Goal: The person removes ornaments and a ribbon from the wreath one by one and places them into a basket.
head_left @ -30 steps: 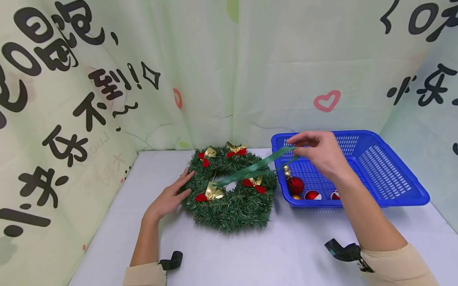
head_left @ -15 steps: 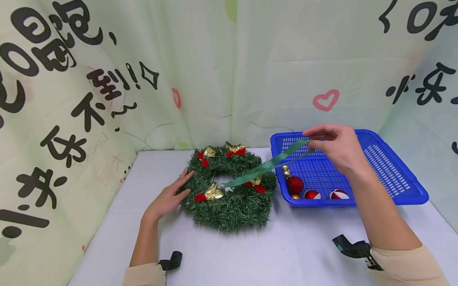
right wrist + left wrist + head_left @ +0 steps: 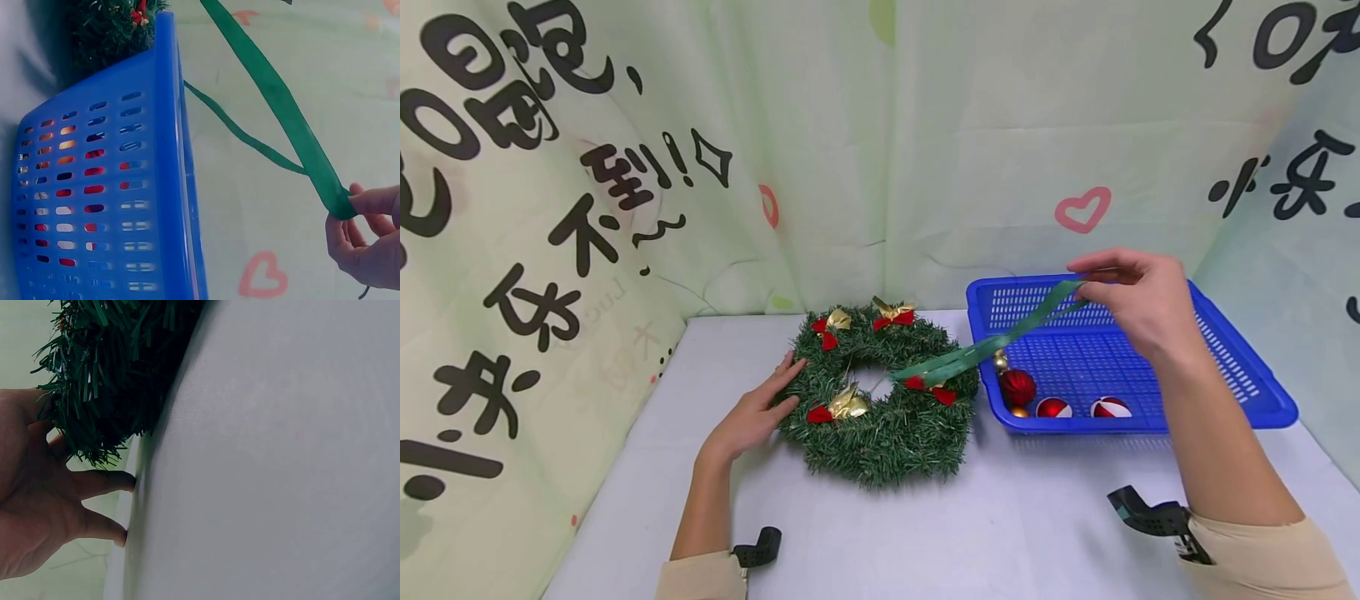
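A green artificial wreath (image 3: 880, 454) lies on the white table, with several red and gold bows (image 3: 847, 403) around its ring. The left hand (image 3: 752, 425) rests against the wreath's left side, fingers spread; in the left wrist view two fingers (image 3: 103, 482) reach down to the tabletop beside the greenery. Over the blue basket, the right hand (image 3: 1138, 304) pinches a green ribbon (image 3: 1037, 317) between thumb and fingers. From there the ribbon slopes down leftward to the wreath, its lower end overlapping the right bow. In the right wrist view the ribbon (image 3: 284, 119) folds into a loop at the fingertips.
The blue plastic basket (image 3: 1157, 427) stands right of the wreath. Inside are a dark red ball (image 3: 1018, 387), two red-and-white balls (image 3: 1055, 408) and small gold balls (image 3: 1001, 360). A printed pale curtain (image 3: 1000, 150) hangs behind the table.
The right hand has moved right and slightly up, drawing the ribbon with it; the ribbon's lower end has slid from the front bow toward the right bow. The left hand stays put.
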Tool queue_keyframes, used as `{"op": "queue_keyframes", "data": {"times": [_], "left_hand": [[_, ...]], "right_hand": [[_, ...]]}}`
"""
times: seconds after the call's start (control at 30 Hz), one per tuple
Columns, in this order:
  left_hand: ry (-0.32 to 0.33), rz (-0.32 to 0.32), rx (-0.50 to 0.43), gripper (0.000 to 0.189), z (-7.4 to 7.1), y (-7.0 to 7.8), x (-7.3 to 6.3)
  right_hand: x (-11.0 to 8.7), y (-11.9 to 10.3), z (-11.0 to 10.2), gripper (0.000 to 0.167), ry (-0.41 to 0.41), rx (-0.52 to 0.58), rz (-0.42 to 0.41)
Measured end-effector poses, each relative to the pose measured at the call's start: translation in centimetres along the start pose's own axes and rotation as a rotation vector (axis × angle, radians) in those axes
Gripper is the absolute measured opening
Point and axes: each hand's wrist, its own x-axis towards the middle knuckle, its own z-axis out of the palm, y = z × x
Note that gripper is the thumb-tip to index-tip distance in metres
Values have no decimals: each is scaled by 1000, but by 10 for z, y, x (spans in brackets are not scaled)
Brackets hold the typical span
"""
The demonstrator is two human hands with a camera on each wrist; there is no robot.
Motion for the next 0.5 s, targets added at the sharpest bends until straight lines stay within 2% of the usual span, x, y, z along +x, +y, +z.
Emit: {"op": "queue_keyframes", "data": {"times": [0.27,0.5], "left_hand": [[1,0,1,61,0,-1,0],[3,1,-1,60,0,0,0]], "right_hand": [[1,5,-9,31,57,52,40],[2,8,-17,30,147,118,94]]}}
